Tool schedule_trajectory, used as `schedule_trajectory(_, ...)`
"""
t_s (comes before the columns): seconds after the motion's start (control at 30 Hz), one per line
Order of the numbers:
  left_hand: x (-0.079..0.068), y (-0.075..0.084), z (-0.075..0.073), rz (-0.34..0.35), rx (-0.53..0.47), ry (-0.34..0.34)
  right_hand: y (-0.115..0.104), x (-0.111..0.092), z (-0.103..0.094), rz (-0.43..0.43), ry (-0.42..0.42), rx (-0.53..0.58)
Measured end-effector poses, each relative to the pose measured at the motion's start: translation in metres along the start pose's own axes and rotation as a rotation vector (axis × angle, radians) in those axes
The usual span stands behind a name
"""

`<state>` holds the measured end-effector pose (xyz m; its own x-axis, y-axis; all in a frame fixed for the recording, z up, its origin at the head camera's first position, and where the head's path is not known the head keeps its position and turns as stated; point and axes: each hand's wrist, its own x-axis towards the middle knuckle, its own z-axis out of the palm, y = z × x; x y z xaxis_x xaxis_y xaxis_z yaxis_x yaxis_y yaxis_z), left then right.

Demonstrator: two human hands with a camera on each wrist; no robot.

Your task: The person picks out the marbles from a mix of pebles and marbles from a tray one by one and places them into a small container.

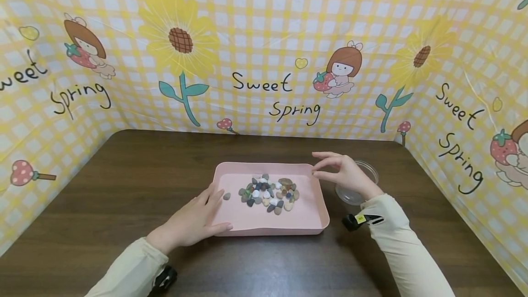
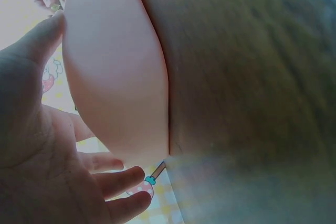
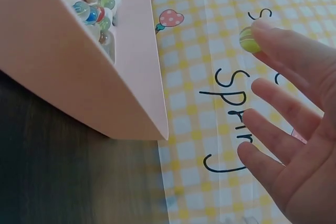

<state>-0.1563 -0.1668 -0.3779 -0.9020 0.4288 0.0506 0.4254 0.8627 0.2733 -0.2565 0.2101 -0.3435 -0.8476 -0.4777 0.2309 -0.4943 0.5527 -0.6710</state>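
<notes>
My right hand (image 1: 344, 173) is raised over the right side of a pink tray (image 1: 311, 217). Between thumb and index finger it pinches a yellow-green marble (image 3: 249, 41); the other fingers are spread. Pebbles (image 1: 266, 194) in grey, white and tan lie heaped in the middle of the tray, with glass marbles (image 3: 105, 23) among them. One grey pebble (image 1: 227, 196) sits apart near the left wall. My left hand (image 1: 191, 217) rests at the tray's left front corner, its fingers nearly straight along the left rim and its thumb touching the front rim.
A clear round container (image 1: 350, 196) stands right of the tray, partly hidden behind my right hand and wrist. Tray and container are on a dark wooden table (image 1: 165, 159). A yellow checked cloth (image 1: 255, 22) hangs around the back and sides.
</notes>
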Motion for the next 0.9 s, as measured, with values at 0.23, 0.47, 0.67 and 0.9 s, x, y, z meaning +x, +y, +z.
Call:
schedule_trajectory(0.23, -0.001, 0.000, 0.000, 0.011, 0.010, 0.006, 0.002, -0.008, -0.006, 0.011, 0.059, 0.037)
schedule_trajectory(0.47, -0.001, 0.000, 0.001, 0.013, 0.011, 0.011, 0.008, -0.017, -0.016, 0.027, 0.168, -0.002)
schedule_trajectory(0.67, 0.000, -0.001, 0.002, 0.009, 0.015, 0.010, 0.013, -0.024, -0.023, 0.021, 0.247, 0.028)
schedule_trajectory(0.9, 0.000, -0.002, 0.002, 0.008, 0.009, 0.008, 0.021, -0.033, -0.029, -0.015, 0.333, 0.059)
